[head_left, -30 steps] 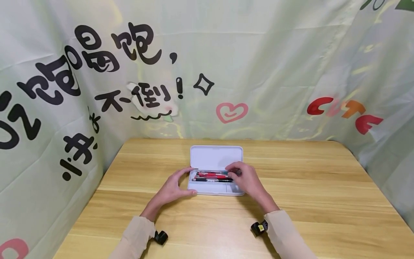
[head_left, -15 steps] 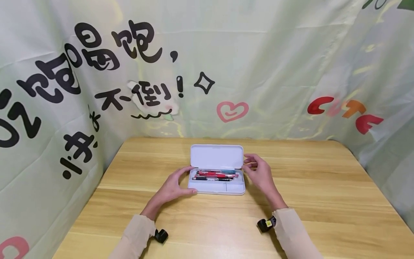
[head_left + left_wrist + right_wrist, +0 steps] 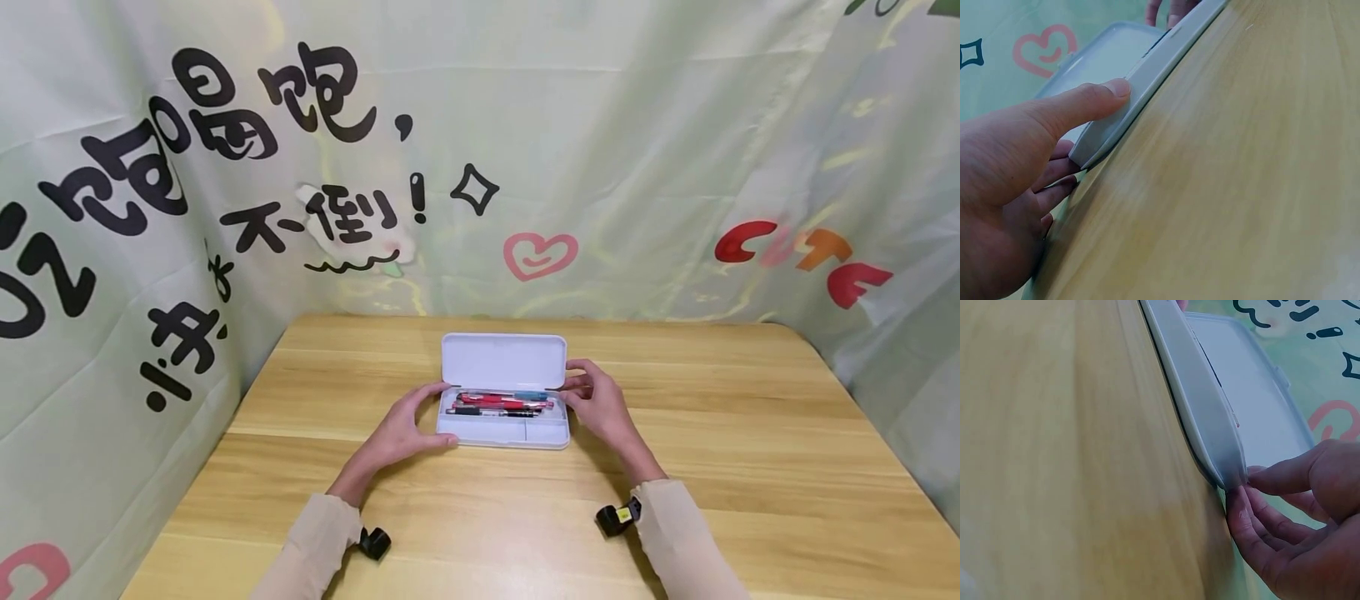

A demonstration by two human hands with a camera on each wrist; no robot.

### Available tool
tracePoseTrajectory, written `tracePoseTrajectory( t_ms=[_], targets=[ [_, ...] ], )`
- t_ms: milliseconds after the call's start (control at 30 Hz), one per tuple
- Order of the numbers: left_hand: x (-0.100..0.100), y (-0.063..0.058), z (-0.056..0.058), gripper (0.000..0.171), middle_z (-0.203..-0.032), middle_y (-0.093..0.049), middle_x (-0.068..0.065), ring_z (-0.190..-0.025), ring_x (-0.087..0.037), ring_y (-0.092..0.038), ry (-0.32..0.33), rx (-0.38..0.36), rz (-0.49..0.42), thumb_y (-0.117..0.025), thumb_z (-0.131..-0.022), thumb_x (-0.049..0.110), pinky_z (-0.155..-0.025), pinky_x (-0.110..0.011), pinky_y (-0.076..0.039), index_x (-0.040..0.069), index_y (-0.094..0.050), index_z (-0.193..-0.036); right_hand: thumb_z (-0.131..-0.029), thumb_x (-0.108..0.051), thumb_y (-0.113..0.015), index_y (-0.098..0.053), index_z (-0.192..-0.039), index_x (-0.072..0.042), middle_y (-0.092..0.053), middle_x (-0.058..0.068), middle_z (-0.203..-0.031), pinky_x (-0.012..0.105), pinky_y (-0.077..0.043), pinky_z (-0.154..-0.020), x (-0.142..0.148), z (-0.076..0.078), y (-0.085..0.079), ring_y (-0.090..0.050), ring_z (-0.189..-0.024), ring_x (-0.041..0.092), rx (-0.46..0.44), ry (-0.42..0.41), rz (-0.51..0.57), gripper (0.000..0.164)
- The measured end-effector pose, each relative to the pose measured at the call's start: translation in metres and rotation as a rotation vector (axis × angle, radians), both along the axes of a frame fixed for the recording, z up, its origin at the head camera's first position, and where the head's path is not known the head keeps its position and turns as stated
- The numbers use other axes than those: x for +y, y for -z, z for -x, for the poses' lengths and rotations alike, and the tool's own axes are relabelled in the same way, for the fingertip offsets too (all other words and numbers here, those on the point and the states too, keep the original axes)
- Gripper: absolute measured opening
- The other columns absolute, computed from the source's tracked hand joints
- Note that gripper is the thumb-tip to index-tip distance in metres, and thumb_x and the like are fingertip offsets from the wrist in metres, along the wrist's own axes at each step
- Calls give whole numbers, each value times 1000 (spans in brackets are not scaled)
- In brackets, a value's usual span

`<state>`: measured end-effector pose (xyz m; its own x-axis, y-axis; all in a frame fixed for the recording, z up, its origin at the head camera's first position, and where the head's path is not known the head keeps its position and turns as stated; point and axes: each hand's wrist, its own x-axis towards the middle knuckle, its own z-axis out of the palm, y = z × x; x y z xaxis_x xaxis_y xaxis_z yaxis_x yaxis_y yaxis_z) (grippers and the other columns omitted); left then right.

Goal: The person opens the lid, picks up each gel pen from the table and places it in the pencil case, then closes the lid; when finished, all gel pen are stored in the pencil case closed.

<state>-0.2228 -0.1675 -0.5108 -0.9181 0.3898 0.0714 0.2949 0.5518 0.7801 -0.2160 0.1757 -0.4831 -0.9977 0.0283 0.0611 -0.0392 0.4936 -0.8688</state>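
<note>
A white pencil case (image 3: 487,432) lies on the table with its lid (image 3: 504,360) raised at the back. Inside its long rear compartment are several pens (image 3: 501,403), red, black and blue-green; the front compartments hold nothing visible. My left hand (image 3: 401,429) grips the case's left end, its thumb on the front edge and fingers round the side and back. At the right end, my right hand (image 3: 600,408) holds the case's edge. In the right wrist view its thumb (image 3: 1282,477) meets the rim while a finger touches the outer wall.
The wooden table (image 3: 480,517) extends to both sides and in front of the case. A printed cloth curtain (image 3: 615,167) hangs behind and beside the table. Small black cameras (image 3: 375,543) sit at both wrists.
My right hand has left the pens, moved right and come to the case's right end. The pens now lie uncovered in the case. My left hand has stayed at the left end.
</note>
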Motion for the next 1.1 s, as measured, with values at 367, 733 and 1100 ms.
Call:
tracePoseTrajectory(
  t_ms=[367,733,1100],
  targets=[
    [4,-1,3,93,-150,-52,-10,-144,-32,-40,7,-4,-57,-97,-69,36,-119,-59,-25,13,-47,-145,-106,0,-52,-59,-122,6,-65,30,-121,40,-59,-89,18,-5,-3,-67,-107,39,3,-121,180,18],
    [2,-1,1,102,-152,-50,-7,-146,-31,-38,26,-50,-111,-97,-70,35,-118,-59,-28,18,-40,-153,-107,-29,-58,-64,-116,6,-67,20,-116,36,-57,-93,27,-12,-4,-67,-110,30,-52,-205,233,37],
    [-2,3,4,92,-146,-54,-6,-140,-27,-46,60,15,-127,-97,-70,31,-117,-51,-33,15,-47,-146,-97,-22,-74,-60,-140,0,-64,18,-135,24,-51,-98,42,-26,2,-63,-121,32,-28,-383,152,50]
  ],
)
